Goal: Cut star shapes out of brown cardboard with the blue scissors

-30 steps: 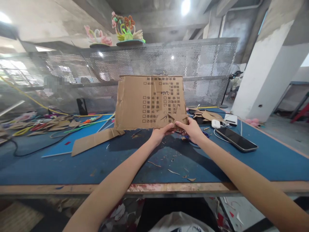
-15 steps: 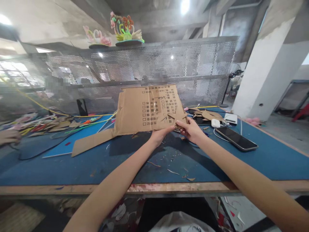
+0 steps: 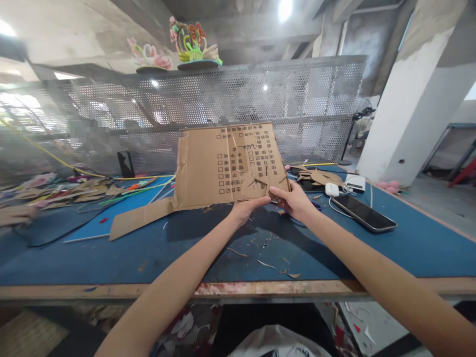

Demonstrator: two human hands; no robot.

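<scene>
A printed sheet of brown cardboard [image 3: 203, 168] is held up tilted over the table, its lettering upside down. A narrow cardboard flap [image 3: 141, 219] extends from its lower left corner toward the tabletop. My left hand [image 3: 248, 208] grips the lower edge near the right corner, its thumb along the front and its other fingers behind the sheet. Beside it, my right hand [image 3: 293, 198] pinches the lower right corner, the thumb lying over the front. Dark slits or pen marks show on the cardboard near my right thumb. The fingers behind the sheet are hidden.
A phone [image 3: 364, 213], a white earphone case [image 3: 332, 190] and cardboard scraps [image 3: 322, 177] lie to the right. At the left are a blue board [image 3: 122, 201], a pile of craft scraps [image 3: 82, 191] and another person's hand [image 3: 17, 215]. A perforated metal screen [image 3: 297, 99] stands behind.
The cardboard's top edge has risen slightly and the sheet faces me a little more upright. Both my hands keep their grip. The other person's hand at the left has shifted slightly.
</scene>
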